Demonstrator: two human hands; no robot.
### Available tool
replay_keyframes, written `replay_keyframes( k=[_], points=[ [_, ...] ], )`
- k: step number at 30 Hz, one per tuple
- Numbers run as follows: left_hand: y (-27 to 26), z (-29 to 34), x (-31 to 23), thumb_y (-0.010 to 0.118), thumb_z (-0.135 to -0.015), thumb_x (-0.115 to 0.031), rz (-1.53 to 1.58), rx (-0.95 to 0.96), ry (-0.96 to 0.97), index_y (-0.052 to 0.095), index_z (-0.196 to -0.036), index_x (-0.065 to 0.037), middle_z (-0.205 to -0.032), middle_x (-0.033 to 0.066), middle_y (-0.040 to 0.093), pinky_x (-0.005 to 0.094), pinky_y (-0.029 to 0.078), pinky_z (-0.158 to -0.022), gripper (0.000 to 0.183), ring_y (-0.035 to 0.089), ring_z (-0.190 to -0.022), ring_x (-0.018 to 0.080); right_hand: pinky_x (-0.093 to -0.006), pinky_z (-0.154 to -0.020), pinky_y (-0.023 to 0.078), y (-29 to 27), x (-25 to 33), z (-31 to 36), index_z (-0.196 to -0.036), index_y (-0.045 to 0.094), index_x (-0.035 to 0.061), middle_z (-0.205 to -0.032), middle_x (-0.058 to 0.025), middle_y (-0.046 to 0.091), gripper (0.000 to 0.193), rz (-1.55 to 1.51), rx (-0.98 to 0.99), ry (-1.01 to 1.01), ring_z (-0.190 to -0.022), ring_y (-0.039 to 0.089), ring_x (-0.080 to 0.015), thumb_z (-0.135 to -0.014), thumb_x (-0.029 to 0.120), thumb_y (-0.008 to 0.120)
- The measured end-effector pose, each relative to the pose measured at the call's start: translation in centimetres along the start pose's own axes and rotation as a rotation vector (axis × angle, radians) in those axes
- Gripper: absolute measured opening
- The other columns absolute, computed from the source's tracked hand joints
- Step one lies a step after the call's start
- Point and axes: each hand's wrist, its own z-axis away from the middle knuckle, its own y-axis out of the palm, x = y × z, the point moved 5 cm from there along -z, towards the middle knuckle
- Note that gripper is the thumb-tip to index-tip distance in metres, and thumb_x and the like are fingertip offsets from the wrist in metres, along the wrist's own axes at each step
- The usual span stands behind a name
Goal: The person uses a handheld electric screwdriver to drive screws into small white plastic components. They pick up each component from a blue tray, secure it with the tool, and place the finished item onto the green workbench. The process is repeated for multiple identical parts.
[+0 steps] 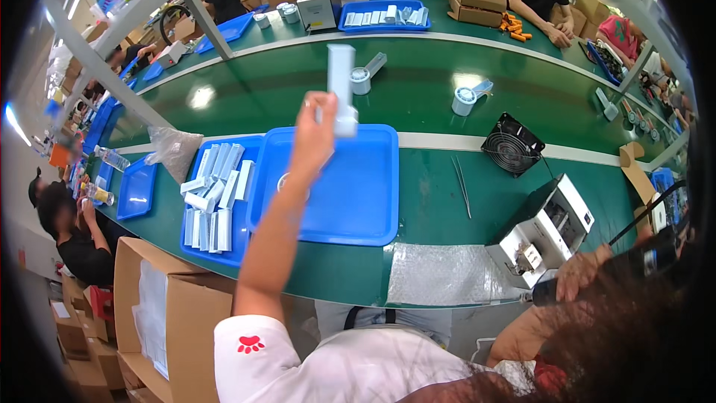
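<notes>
"What is the main thing here, and where is it?"

"A pale blue-white plastic part [341,78], long and boxy with a wider foot at its lower end, slightly blurred. It is raised above the far edge of a large blue tray [350,198]. The left hand [316,125] grips it by its side."

"And the right hand?"

"The right hand [583,272], partly behind loose hair, has its fingers curled over a black tool [547,292]."

"What do the containers hold?"

"The large tray is smooth and shallow, with rounded corners; a pale ring [281,182] shows in it, partly covered by the forearm. Touching its left side, a second blue tray [240,236] holds a jumbled pile of slim, pale parts [216,213]. Below, an open cardboard box [200,332] contains filmy white sheeting [153,313]."

"What else is around?"

"On the glossy green tabletop [432,213] are slender metal tweezers [463,188], a black fan [512,145] with a round grille, an opened white housing [570,201] with its insides exposed, and dimpled, clear bubble wrap [444,272]. Farther back stand two cup-shaped pieces [464,102] with angled handles."
</notes>
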Motion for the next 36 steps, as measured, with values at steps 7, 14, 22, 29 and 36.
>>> replay_keyframes(
  k=[7,14,22,29,36],
  points=[
    [10.4,17.8,0.8,0.032,-0.103,-0.023,0.160,0.231,-0.109,0.050,-0.096,-0.004,-0.091,0.0045,0.052,0.0269,0.040,-0.078,0.027,0.047,-0.085,0.0112,-0.0306,-0.039,0.043,-0.9,3.2,-1.1,-0.150,0.004,0.0121,-0.081,-0.0143,0.044,0.072,-0.188,-0.013,0.213,-0.050,0.048,-0.0200,-0.098,0.049,0.036],
    [14.5,25.3,0.9,0.035,-0.097,-0.008,0.079,0.342,0.078,0.048,-0.108,0.001,-0.107,0.0148,0.055,0.0332,0.042,-0.087,0.019,0.053,-0.097,0.0220,-0.0298,-0.044,0.045,-2.1,4.7,-3.3,-0.117,0.040,0.0009,-0.078,-0.0162,0.056,0.054,0.863,-0.386,-0.254,-0.050,0.052,-0.0200,-0.094,0.049,0.049],
    [14.6,25.7,1.8,0.039,-0.094,-0.006,-0.066,0.358,0.312,0.056,-0.098,0.002,-0.103,0.0187,0.056,0.0406,0.042,-0.085,0.019,0.054,-0.094,0.0339,-0.0306,-0.046,0.045,-2.3,0.6,-2.3,-0.120,0.038,0.0024,-0.078,-0.0157,0.055,0.056,0.894,-0.312,-0.253,-0.051,0.053,-0.0199,-0.093,0.051,0.047],
    [14.4,25.4,1.9,0.034,-0.094,-0.005,-0.011,0.376,0.301,0.055,-0.100,0.002,-0.105,0.0178,0.057,0.0393,0.041,-0.088,0.023,0.053,-0.096,0.0315,-0.0308,-0.044,0.045,0.0,1.0,0.5,-0.114,0.047,0.0069,-0.083,-0.0131,0.051,0.067,0.118,-0.248,0.106,-0.053,0.052,-0.0188,-0.085,0.067,0.049],
    [13.8,25.2,2.4,0.035,-0.095,-0.006,0.035,0.359,0.272,0.055,-0.101,0.000,-0.106,0.0164,0.056,0.0393,0.040,-0.087,0.022,0.052,-0.096,0.0311,-0.0329,-0.047,0.046,1.9,-2.6,-0.4,-0.101,0.053,-0.0021,-0.088,-0.0157,0.050,0.092,0.193,-0.206,-0.042,-0.058,0.054,-0.0208,-0.072,0.085,0.043]
  ],
)
